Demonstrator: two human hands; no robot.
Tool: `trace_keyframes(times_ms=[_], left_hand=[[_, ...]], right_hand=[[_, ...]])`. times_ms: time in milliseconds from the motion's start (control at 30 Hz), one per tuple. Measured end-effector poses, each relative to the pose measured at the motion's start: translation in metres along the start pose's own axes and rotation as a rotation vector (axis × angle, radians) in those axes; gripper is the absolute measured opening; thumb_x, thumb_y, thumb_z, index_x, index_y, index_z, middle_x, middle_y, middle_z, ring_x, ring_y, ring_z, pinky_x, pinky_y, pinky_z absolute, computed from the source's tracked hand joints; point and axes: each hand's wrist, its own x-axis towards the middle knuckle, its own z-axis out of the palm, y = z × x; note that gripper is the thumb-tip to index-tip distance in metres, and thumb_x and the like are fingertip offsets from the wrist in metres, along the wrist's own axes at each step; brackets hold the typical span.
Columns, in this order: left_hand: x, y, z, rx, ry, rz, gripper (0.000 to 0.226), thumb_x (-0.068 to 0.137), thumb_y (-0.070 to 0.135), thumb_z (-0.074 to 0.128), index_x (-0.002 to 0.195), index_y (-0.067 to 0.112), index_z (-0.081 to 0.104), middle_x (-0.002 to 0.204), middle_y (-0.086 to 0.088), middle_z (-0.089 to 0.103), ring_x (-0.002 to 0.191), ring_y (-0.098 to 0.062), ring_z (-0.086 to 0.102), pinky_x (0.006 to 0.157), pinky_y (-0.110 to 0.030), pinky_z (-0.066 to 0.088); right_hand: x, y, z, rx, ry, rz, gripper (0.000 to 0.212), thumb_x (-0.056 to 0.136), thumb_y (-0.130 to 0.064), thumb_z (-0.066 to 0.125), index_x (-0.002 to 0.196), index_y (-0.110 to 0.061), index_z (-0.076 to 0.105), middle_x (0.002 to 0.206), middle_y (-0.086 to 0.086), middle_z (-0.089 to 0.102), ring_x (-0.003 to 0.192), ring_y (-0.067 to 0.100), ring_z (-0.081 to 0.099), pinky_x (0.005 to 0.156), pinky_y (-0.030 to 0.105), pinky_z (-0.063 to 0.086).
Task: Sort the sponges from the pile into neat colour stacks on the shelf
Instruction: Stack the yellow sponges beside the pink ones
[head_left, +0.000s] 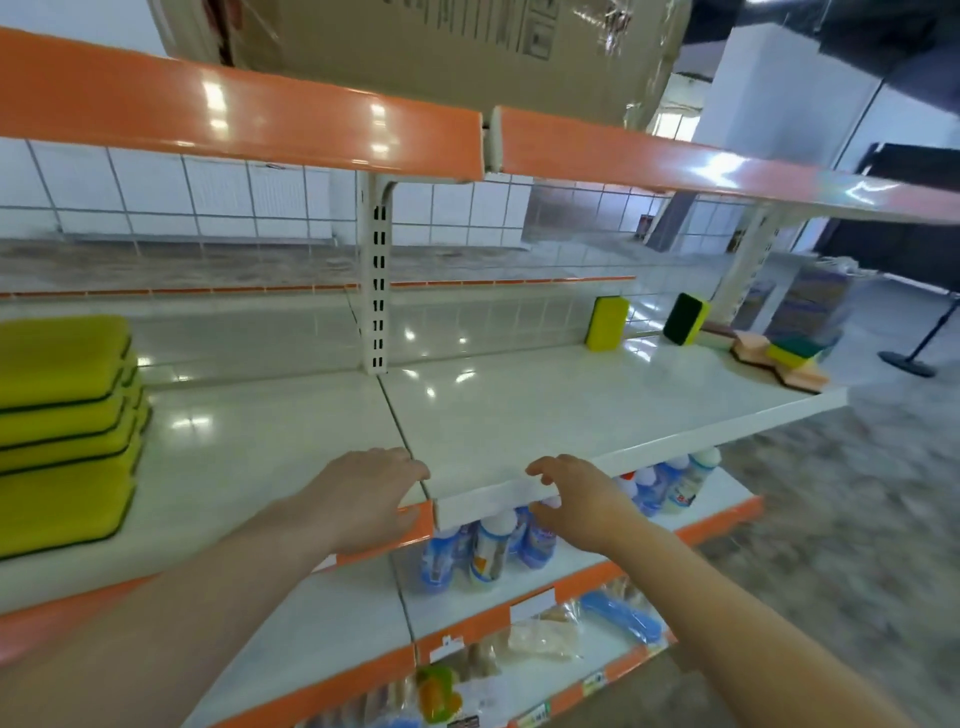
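Note:
A stack of yellow sponges (62, 415) with dark green undersides sits at the left end of the white shelf (519, 410). Two more yellow-green sponges stand on edge against the back grid, one (605, 323) showing yellow and one (685, 318) showing its dark green pad. A small pile of pink and yellow-green sponges (779, 358) lies at the shelf's far right end. My left hand (363, 493) and my right hand (576, 499) hover at the shelf's front edge, fingers loosely bent, holding nothing.
An orange-edged upper shelf (239, 119) with a cardboard box (467, 47) hangs overhead. Below, plastic bottles (488, 545) and packaged goods (545, 634) fill the lower shelves. A white slotted upright (378, 291) divides the shelf bays. A stanchion post (914, 358) stands on the floor to the right.

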Motion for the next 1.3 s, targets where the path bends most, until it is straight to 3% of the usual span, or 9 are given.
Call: trace_keyframes(times_ms=[400,600,1000,1300], left_hand=[[0.063,0.046,0.008,0.022,-0.016,0.069,0.05,0.095,0.04,0.039,0.142,0.024,0.029,0.136,0.002,0.04,0.122,-0.016,0.042,0.093,-0.028,0.037],[0.104,0.064,0.012,0.027,0.003,0.114,0.048,0.095,0.038,0.038,0.141,0.022,0.032,0.132,0.0,0.043,0.12,-0.018,0.043,0.093,-0.029,0.039],[0.208,0.076,0.013,0.036,-0.076,0.22,0.05,0.094,0.039,0.04,0.141,0.025,0.031,0.139,0.002,0.038,0.125,-0.017,0.041,0.096,-0.03,0.037],[0.274,0.08,0.008,0.081,-0.089,0.266,0.05,0.095,0.038,0.039,0.142,0.024,0.03,0.138,0.002,0.039,0.124,-0.017,0.041,0.094,-0.03,0.038]], right_hand=[[-0.012,0.071,-0.008,0.015,0.069,0.135,0.051,0.088,-0.028,0.054,0.136,-0.021,0.04,0.124,0.003,0.053,0.106,0.021,0.054,0.078,0.024,0.04],[-0.011,0.104,-0.02,0.011,0.098,0.207,0.052,0.088,-0.025,0.055,0.137,-0.02,0.04,0.13,0.003,0.051,0.112,0.022,0.053,0.089,0.031,0.046],[0.038,0.162,-0.054,0.016,0.122,0.329,0.048,0.089,-0.027,0.054,0.135,-0.021,0.042,0.125,0.002,0.052,0.109,0.019,0.053,0.088,0.028,0.043],[0.069,0.197,-0.064,0.026,0.141,0.381,0.047,0.09,-0.028,0.053,0.136,-0.021,0.042,0.126,0.002,0.051,0.107,0.021,0.056,0.09,0.033,0.046]])
